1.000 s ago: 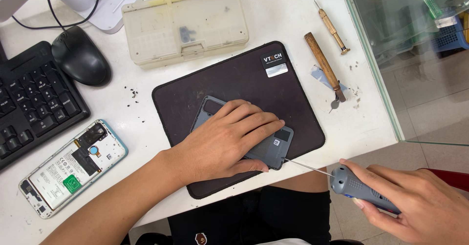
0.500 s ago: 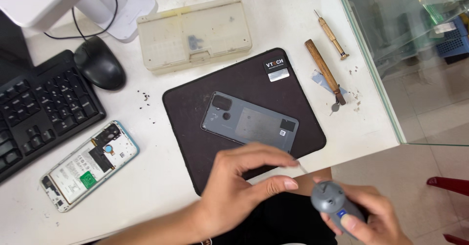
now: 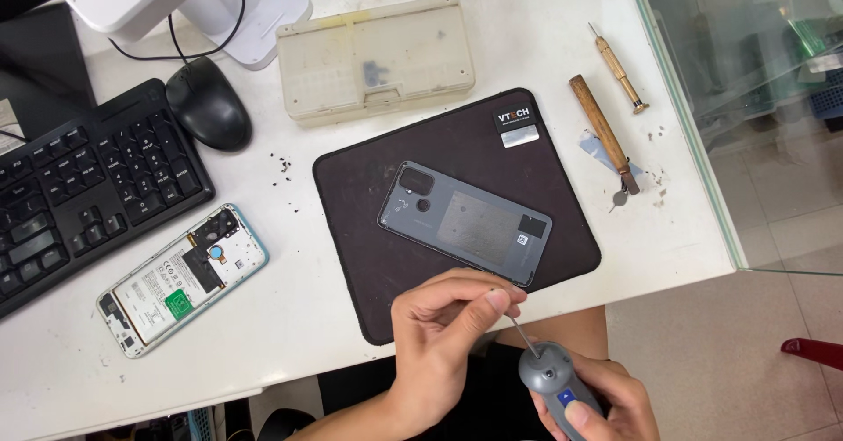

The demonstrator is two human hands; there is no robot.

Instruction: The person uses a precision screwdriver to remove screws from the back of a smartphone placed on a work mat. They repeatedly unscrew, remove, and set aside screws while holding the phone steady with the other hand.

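Note:
A grey phone [image 3: 465, 222] lies back up on a dark brown work mat [image 3: 369, 256], untouched. Below the mat's front edge, my right hand [image 3: 606, 401] grips a grey electric screwdriver [image 3: 549, 375] with a blue button, its thin bit pointing up and left. My left hand [image 3: 443, 327] pinches the tip of that bit between thumb and forefinger. Both hands hover over my lap, just off the table edge.
An opened phone with exposed battery and board [image 3: 180, 278] lies left of the mat. A black keyboard [image 3: 79, 195] and mouse [image 3: 209, 103] sit at far left. A cloudy plastic parts box [image 3: 376, 57] stands behind the mat. Two wooden-handled tools [image 3: 602, 133] lie right, near a glass panel [image 3: 746, 98].
My left hand lifted off the grey phone and came back to the screwdriver's bit. The right hand drew the screwdriver in toward my lap. The phone stays on the mat.

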